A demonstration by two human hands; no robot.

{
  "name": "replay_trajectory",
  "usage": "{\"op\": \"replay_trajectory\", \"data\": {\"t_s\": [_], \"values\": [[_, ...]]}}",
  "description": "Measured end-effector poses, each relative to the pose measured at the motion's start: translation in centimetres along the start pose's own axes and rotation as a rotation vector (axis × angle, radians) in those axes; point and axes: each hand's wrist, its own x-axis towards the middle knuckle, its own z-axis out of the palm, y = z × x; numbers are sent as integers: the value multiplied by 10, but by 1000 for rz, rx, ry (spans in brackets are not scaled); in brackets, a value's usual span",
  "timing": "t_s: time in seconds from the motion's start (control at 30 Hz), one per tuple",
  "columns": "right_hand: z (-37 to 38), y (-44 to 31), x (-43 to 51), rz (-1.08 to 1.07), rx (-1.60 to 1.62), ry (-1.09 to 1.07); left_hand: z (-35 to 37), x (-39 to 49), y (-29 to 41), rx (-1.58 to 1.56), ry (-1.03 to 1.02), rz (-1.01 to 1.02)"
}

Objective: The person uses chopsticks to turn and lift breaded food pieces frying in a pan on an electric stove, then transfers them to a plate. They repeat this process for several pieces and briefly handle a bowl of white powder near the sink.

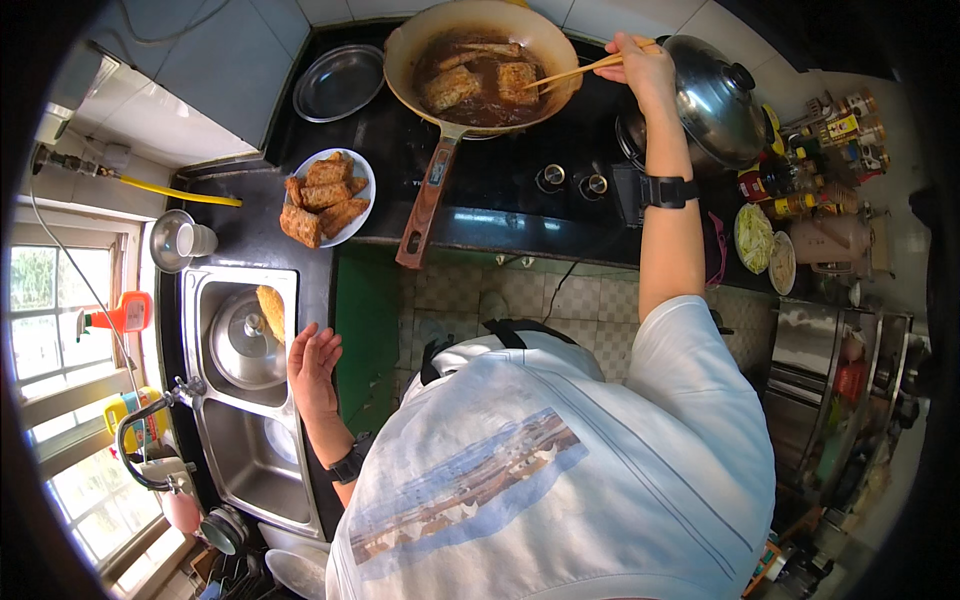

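My right hand (641, 67) is closed around a pair of wooden chopsticks (577, 73), whose tips touch a browned fried piece (517, 82) in the frying pan (559, 41). Another browned piece (452, 88) and thin strips (487, 51) lie beside it in dark brown sauce. The pan sits on the black stove, its brown handle (426, 202) pointing towards me. My left hand (313, 367) is held by the sink's edge, fingers apart and slightly curled, with nothing in it. A white plate (363, 219) on the counter holds several browned fried pieces (322, 196).
A double steel sink (247, 465) with a faucet (142, 427) lies at left. An oval metal dish (337, 82) stands left of the pan. A domed steel lid (709, 97) rests at right, near a plate of shredded vegetable (754, 238) and several bottles (787, 184).
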Motion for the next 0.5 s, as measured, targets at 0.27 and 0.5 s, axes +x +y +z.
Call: {"op": "replay_trajectory", "data": {"t_s": [0.27,0.5], "values": [[1,-31,-48,-44,103,37,-6,1,-1,-9,-1,-10],[58,2,-115,-183,133,17,-15,4,-2,-21,-11,-6]]}}
